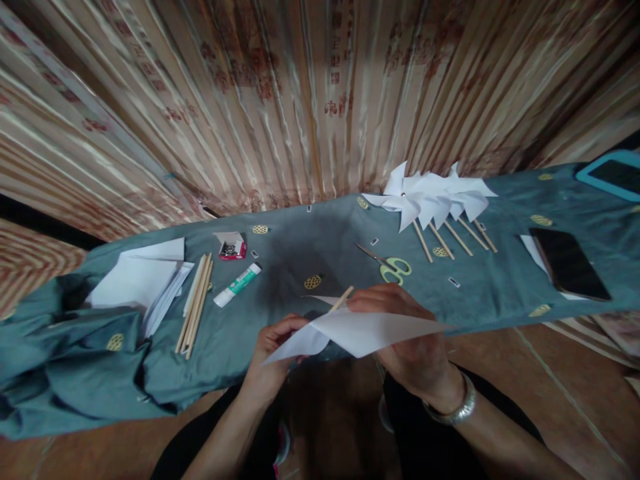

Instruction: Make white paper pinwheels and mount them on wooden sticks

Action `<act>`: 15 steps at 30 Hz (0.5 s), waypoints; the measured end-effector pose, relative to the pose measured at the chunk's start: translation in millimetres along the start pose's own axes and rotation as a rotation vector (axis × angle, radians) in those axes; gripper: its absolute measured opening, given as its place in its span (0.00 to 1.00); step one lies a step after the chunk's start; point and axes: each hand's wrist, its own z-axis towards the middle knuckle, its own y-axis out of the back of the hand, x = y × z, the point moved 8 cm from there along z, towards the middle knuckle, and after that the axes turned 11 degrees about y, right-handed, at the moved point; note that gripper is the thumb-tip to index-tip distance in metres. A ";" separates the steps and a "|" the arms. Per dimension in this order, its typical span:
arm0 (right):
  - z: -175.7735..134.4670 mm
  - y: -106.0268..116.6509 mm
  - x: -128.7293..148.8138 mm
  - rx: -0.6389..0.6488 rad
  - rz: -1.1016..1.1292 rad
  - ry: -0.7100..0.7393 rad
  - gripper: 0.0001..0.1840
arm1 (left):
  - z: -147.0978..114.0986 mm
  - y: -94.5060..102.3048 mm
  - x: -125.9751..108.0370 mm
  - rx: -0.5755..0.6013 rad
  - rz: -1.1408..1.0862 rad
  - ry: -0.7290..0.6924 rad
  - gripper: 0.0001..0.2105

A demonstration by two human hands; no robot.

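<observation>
A white paper pinwheel (pixel 367 330) is held up between my two hands over the near edge of the cloth-covered table. My left hand (pixel 275 350) is closed on its left side, fingers partly behind the paper. On the other side, my right hand (pixel 417 353) is closed around the pinwheel, its fingers curled over the top and partly hidden by a blade. The end of a wooden stick (pixel 342 299) pokes out beside the right fingertips; the rest of it is hidden. Just beyond lie scissors (pixel 393 269) with light green handles.
Finished-looking pinwheels (pixel 435 197) on sticks lie at the back right. Leftward are a glue stick (pixel 237 285), a small box of metal pins (pixel 231 247), several wooden sticks (pixel 196 303) and paper sheets (pixel 137 277). A dark phone (pixel 570 263) and a blue-framed device (pixel 613 175) lie right.
</observation>
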 end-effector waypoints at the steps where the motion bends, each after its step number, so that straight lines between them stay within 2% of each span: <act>1: -0.1 -0.5 -0.3 0.008 -0.002 -0.003 0.13 | 0.0 0.0 -0.9 -0.006 0.005 -0.003 0.16; 11: -5.7 -5.5 -3.5 0.094 0.002 -0.029 0.11 | 0.9 5.4 -1.9 -0.037 0.002 -0.036 0.13; 15: -7.9 -5.0 -4.6 0.094 0.021 -0.045 0.15 | 0.4 5.2 -4.9 -0.038 0.024 -0.052 0.14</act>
